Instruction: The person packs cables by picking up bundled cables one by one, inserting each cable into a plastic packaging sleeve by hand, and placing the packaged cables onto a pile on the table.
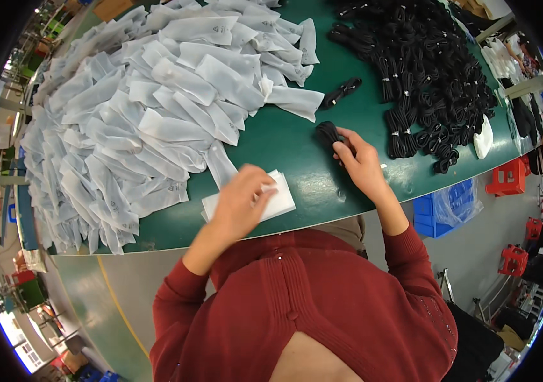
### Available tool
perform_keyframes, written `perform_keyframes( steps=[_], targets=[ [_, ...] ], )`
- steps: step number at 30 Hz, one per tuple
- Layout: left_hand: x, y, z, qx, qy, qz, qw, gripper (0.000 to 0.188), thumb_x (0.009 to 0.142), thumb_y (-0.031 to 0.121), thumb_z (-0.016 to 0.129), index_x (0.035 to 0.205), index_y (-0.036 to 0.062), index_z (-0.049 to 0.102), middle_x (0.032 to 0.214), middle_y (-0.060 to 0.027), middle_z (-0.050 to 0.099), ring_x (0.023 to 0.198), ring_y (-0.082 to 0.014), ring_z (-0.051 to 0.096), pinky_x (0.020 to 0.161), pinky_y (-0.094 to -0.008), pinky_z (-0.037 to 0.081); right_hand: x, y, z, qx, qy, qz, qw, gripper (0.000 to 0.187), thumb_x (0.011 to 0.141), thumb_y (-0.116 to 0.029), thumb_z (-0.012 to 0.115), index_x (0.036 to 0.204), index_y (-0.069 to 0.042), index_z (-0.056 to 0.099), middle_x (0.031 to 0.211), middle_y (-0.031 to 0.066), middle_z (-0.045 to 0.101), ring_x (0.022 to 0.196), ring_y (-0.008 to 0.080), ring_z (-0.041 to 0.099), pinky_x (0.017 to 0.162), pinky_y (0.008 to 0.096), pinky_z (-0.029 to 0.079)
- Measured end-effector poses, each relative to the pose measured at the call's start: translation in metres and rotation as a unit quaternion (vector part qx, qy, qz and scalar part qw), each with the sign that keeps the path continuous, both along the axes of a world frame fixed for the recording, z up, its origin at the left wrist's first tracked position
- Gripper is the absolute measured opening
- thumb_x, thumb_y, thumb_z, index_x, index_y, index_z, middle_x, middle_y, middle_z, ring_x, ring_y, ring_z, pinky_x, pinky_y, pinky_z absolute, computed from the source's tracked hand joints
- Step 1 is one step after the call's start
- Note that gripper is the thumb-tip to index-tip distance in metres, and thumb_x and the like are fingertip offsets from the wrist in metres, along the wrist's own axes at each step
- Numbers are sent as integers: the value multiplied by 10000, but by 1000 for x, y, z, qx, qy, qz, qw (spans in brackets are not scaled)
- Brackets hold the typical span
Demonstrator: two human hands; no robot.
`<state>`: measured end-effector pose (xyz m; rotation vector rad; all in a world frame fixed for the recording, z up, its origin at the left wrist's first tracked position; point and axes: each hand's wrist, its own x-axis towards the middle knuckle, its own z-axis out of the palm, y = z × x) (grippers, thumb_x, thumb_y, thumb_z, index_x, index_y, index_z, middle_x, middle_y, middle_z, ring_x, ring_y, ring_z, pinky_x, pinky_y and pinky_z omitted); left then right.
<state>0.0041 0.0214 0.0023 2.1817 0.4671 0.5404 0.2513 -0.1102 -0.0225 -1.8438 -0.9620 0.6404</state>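
My right hand (355, 156) grips a coiled black cable (328, 135) between thumb and fingers, just above the green table. My left hand (242, 202) is over a small stack of flat white translucent bags (282, 202) at the table's near edge. Its fingers are bent and blurred by motion, so whether they pinch a bag is unclear. Left of this hand spreads a large heap of filled frosted bags (169, 121). Another coiled cable (342, 93) lies alone beyond my right hand.
A big pile of bundled black cables (424, 83) covers the right part of the green table (313, 184). A white crumpled piece (483, 137) lies at its right side. Below the table's right edge stand a blue crate (440, 210) with clear plastic and a red stool (507, 178).
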Motion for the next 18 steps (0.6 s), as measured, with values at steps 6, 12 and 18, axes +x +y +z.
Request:
perform_keyframes(
  steps=[6,12,18],
  targets=[
    [8,-27,-31,126,32,38,991,258,791,93,758,992,38,606,939,-107,560,843,-307,609,691,-406,508,-13,-6,20,7,156,28,987,316,992,-243,603,1220,-28,640,820,-19,628,714,49,558,589,196,413],
    [12,-34,-40,135,15,65,989,148,774,48,722,819,48,581,840,-114,551,787,-318,581,675,-412,483,39,-17,40,246,164,-144,944,179,946,-116,654,1085,-7,625,895,49,688,797,74,613,666,207,462],
    [6,-37,-49,69,11,90,993,136,805,3,704,831,42,577,814,-106,565,725,-295,593,632,-388,477,73,-39,29,255,149,-211,932,179,931,-116,670,1081,-23,644,962,36,662,858,90,619,701,222,504]
  ],
)
